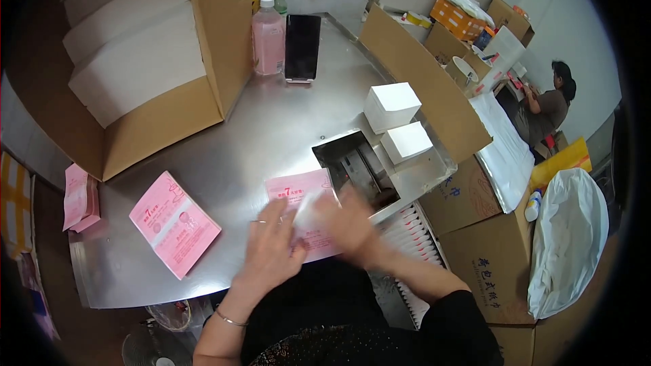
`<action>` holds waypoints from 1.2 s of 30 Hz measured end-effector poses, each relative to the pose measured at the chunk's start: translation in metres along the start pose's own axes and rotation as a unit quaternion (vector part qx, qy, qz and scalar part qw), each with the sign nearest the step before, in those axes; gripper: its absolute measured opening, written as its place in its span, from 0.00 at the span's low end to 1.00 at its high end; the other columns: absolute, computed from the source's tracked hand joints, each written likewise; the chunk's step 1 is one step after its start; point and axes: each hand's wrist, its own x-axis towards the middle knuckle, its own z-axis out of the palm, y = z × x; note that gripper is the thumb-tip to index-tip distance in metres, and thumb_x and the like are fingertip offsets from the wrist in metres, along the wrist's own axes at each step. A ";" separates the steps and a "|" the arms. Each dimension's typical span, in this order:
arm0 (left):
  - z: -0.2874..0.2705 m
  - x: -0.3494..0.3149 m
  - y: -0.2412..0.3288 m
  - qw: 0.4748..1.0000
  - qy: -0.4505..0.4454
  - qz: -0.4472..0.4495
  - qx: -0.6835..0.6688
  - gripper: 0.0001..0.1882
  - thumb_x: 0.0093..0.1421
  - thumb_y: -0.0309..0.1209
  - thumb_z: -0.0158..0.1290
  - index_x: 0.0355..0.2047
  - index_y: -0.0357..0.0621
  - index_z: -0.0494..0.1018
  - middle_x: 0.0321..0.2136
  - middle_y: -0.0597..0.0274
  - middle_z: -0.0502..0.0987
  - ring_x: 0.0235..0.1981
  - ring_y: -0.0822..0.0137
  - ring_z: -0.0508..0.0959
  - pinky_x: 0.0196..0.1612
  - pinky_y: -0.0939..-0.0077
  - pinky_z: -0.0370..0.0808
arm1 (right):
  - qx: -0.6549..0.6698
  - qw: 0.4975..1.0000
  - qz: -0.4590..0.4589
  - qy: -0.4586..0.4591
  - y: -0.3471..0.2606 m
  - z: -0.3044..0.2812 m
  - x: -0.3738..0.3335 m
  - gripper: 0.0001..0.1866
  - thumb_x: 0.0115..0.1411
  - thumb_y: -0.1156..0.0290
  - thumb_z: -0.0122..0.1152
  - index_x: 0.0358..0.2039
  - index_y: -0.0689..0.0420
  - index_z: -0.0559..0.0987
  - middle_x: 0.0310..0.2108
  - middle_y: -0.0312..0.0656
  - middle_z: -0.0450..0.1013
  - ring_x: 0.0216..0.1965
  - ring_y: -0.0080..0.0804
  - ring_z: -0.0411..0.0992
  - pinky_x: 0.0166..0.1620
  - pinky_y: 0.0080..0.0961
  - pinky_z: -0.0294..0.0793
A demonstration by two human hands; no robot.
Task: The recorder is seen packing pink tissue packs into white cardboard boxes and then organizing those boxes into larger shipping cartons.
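A stack of pink printed sheets (296, 186) lies on the steel table in front of me. Over it, my left hand (272, 247) rests with its fingers spread, their tips beside a small white folded piece that looks like paper (308, 211). Motion smears my right hand (352, 225), which is at the white piece's right side; its fingers are too blurred to read. Just beyond that hand is a rectangular opening (369, 205) in the tabletop. Farther left sits another stack of pink printed sheets (165, 211).
A large open carton (163, 122) with white paper stacks stands at left. Two white paper blocks (393, 105) stand beside the opening. At the back are a phone (302, 47) and a pink bottle (268, 44). Cartons (485, 268) and a plastic bag (568, 244) lie right; another person (546, 108) sits beyond.
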 end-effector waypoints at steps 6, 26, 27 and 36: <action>0.011 0.012 0.015 0.995 0.004 -0.033 0.090 0.39 0.43 0.41 0.65 0.55 0.36 0.68 0.67 0.34 0.56 0.67 0.36 0.57 0.55 0.48 0.62 | 0.067 0.991 0.079 -0.087 -0.004 0.030 0.022 0.18 0.53 0.68 0.59 0.44 0.61 0.79 0.35 0.45 0.73 0.38 0.40 0.74 0.63 0.74 0.51; -0.008 0.025 0.017 0.977 -0.040 -0.034 0.207 0.26 0.55 0.50 0.60 0.45 0.42 0.75 0.46 0.47 0.70 0.44 0.52 0.69 0.43 0.56 0.64 | -0.145 0.929 0.328 0.095 0.137 -0.008 -0.028 0.08 0.57 0.76 0.58 0.37 0.60 0.81 0.31 0.45 0.72 0.40 0.46 0.71 0.45 0.43 0.67; -0.007 0.026 0.021 0.975 -0.075 -0.034 0.208 0.23 0.57 0.47 0.59 0.43 0.41 0.75 0.46 0.47 0.71 0.45 0.53 0.70 0.42 0.56 0.66 | -0.134 0.929 0.326 0.113 0.139 -0.008 -0.033 0.13 0.54 0.80 0.57 0.40 0.61 0.80 0.35 0.46 0.74 0.43 0.47 0.71 0.44 0.42 0.68; -0.016 0.018 0.001 0.994 -0.079 -0.050 0.051 0.29 0.50 0.34 0.60 0.53 0.40 0.70 0.42 0.47 0.69 0.40 0.51 0.71 0.38 0.59 0.69 | 0.148 0.987 -0.056 0.020 -0.038 0.002 -0.017 0.20 0.54 0.77 0.58 0.48 0.64 0.74 0.49 0.53 0.72 0.49 0.53 0.72 0.59 0.63 0.63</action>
